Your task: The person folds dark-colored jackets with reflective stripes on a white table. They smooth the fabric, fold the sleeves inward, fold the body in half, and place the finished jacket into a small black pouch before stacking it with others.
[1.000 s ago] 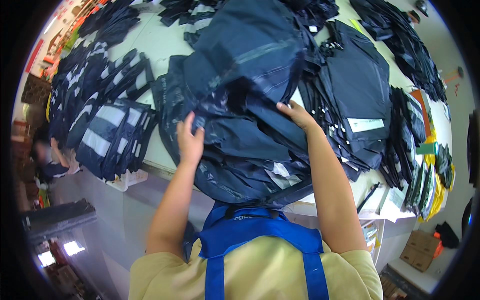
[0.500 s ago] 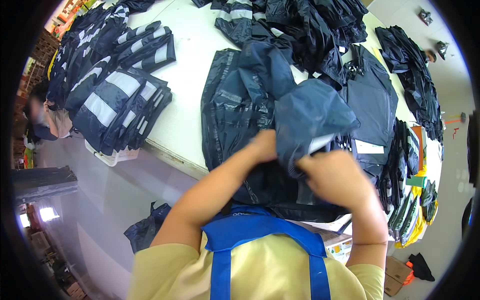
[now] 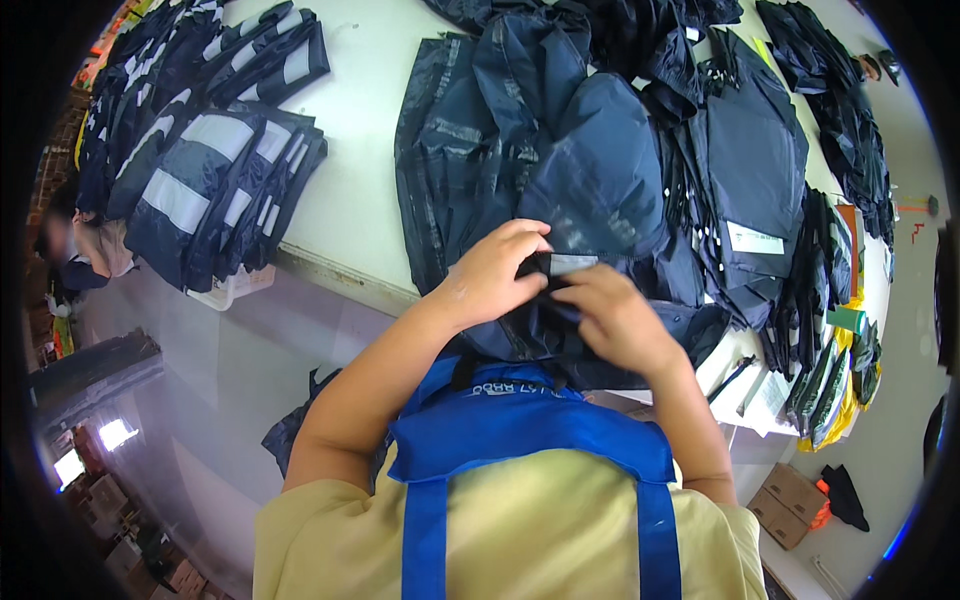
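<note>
A dark navy garment (image 3: 590, 180) lies bunched on the white table (image 3: 360, 130) right in front of me, its near part hanging over the table's front edge. My left hand (image 3: 495, 270) and my right hand (image 3: 615, 320) meet at that near edge, both pinching the navy fabric around a small pale label. Flat navy pieces (image 3: 450, 170) lie spread under and to the left of the bunched garment. My blue apron bib and yellow shirt fill the lower part of the view.
Folded navy garments with grey reflective bands (image 3: 215, 190) are stacked at the table's left. Dark stacked pieces (image 3: 760, 170) and more bundles (image 3: 830, 350) lie to the right. Cardboard boxes (image 3: 790, 500) stand on the floor at lower right. Another person (image 3: 75, 250) is at the far left.
I pulled the navy bundle down from a raised, spread hold toward the table's near edge. My hands came together and now pinch the fabric at the label.
</note>
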The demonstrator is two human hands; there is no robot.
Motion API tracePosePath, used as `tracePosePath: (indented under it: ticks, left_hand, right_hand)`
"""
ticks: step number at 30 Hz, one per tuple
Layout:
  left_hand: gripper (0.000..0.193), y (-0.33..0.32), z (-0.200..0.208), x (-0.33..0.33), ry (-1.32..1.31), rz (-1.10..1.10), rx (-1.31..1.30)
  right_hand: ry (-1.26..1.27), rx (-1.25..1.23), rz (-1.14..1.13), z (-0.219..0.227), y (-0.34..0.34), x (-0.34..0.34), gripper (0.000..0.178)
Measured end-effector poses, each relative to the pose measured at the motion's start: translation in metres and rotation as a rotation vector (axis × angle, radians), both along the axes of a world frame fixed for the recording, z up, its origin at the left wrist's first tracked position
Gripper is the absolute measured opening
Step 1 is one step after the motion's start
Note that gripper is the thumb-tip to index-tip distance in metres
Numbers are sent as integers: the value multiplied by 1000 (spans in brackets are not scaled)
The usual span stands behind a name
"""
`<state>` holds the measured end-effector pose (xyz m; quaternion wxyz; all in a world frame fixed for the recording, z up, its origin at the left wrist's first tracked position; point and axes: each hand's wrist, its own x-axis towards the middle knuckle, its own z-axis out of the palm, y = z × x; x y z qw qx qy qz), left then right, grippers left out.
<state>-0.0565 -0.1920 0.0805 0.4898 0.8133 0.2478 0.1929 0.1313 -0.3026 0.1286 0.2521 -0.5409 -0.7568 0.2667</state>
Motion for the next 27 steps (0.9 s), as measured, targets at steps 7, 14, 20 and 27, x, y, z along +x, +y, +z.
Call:
tracePosePath:
  ticks: [7, 14, 20, 27]
  left_hand:
    - [23, -11, 1, -12, -253, 169, -832]
    - [63, -16, -11, -34, -662, 165, -1449]
    - [54, -11, -33, -61, -596, 290, -1464]
    - [33, 11, -64, -66, -495, 274, -1141]
  right_hand:
    - [-263, 350, -418, 32, 23, 45, 67]
    - [-21, 141, -280, 29, 90, 109, 47]
    - [181, -177, -212, 93, 92, 144, 30]
    - [189, -168, -326, 103, 96, 166, 11]
